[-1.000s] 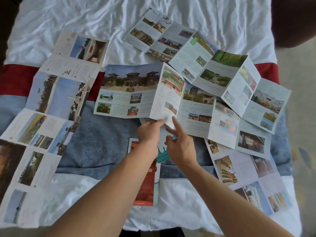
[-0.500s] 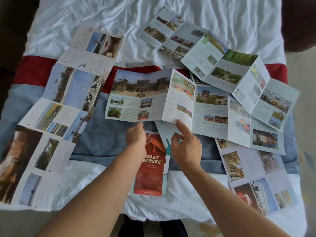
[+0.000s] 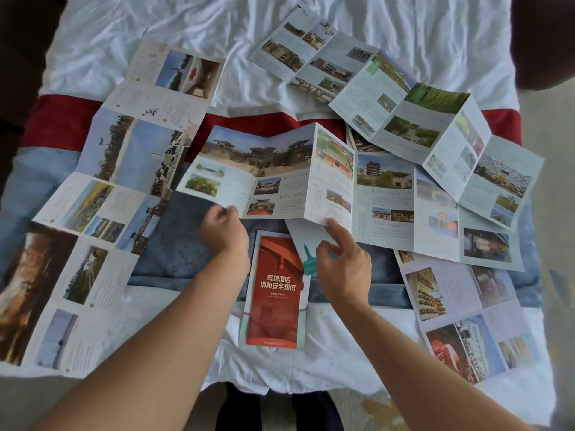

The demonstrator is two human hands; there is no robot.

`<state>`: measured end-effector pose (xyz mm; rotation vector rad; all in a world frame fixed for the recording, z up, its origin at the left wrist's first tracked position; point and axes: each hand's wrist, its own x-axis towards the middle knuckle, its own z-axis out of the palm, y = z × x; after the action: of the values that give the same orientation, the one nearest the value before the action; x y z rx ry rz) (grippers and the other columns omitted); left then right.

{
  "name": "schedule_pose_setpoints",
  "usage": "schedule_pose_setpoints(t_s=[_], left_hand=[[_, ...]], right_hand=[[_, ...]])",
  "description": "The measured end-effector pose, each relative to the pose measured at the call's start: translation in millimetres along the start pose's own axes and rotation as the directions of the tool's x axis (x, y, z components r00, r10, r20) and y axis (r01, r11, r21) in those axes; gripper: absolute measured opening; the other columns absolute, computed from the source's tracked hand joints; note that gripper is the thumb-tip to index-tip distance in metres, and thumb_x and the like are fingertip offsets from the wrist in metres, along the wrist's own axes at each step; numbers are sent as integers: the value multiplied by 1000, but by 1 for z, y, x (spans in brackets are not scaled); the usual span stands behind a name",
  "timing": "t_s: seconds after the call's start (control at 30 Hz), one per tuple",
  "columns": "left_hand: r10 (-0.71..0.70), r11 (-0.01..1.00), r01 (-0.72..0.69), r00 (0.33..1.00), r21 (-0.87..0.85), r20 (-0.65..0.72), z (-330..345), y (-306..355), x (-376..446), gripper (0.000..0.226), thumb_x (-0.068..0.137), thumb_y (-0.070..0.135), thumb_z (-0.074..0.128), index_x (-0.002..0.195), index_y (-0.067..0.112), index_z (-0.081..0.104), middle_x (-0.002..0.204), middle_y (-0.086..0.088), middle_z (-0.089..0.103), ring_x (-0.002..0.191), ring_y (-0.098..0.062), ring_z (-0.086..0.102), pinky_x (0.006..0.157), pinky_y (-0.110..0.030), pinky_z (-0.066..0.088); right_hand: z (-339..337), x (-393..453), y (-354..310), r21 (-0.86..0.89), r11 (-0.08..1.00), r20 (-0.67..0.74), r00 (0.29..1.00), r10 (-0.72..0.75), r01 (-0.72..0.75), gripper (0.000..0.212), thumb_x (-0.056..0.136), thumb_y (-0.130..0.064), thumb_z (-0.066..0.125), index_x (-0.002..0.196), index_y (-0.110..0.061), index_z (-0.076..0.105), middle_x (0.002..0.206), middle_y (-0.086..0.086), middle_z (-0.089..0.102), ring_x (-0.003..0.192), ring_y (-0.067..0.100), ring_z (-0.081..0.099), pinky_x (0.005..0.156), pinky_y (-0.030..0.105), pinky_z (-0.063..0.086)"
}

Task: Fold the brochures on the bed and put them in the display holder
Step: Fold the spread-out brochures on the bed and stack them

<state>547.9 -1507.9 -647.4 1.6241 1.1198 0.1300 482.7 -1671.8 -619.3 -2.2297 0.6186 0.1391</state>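
Note:
A wide unfolded brochure [image 3: 280, 169] with temple photos lies across the middle of the bed, its creases standing up slightly. My left hand [image 3: 222, 234] pinches its lower edge at the left panels. My right hand [image 3: 342, 262] touches the same edge at a fold with the index fingertip, its other fingers curled. Just below, between my hands, lies a folded red brochure [image 3: 273, 293] over a white and teal one [image 3: 306, 244]. No display holder is in view.
More unfolded brochures lie around: a long one on the left [image 3: 130, 157], one at the upper right [image 3: 404, 98], one at the lower right [image 3: 460, 306]. Beneath them are a white sheet [image 3: 155, 26], a red band [image 3: 59, 122] and a blue blanket [image 3: 174, 250].
My left hand has slid left along the brochure's lower edge, away from my right hand. The folded red brochure beneath now shows fully between my arms.

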Motion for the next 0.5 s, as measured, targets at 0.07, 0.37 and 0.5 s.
schedule_pose_setpoints(t_s=[0.07,0.37,0.5], left_hand=[[133,987,-141,987,83,94,1,-3,-9,10,94,17,60,90,18,69,88,0,73,83,-19,69,67,-27,53],[190,922,-352,771,158,608,14,-10,-50,48,79,66,55,112,32,62,115,11,64,101,-1,61,82,-25,52],[287,849,-483,762,214,581,24,-9,-59,39,74,61,66,105,39,55,110,13,63,98,-1,60,76,-23,51]], right_hand=[[1,-1,-1,18,1000,5,1000,-2,2,44,93,-21,58,134,-35,58,129,-14,67,107,14,69,78,45,62],[2,-4,5,28,999,52,998,-45,44,49,93,-10,53,137,-32,58,123,-9,71,104,10,70,88,41,58],[1,-6,10,8,993,83,990,-114,114,53,92,-6,49,137,-34,58,120,-8,72,100,7,71,79,39,60]])
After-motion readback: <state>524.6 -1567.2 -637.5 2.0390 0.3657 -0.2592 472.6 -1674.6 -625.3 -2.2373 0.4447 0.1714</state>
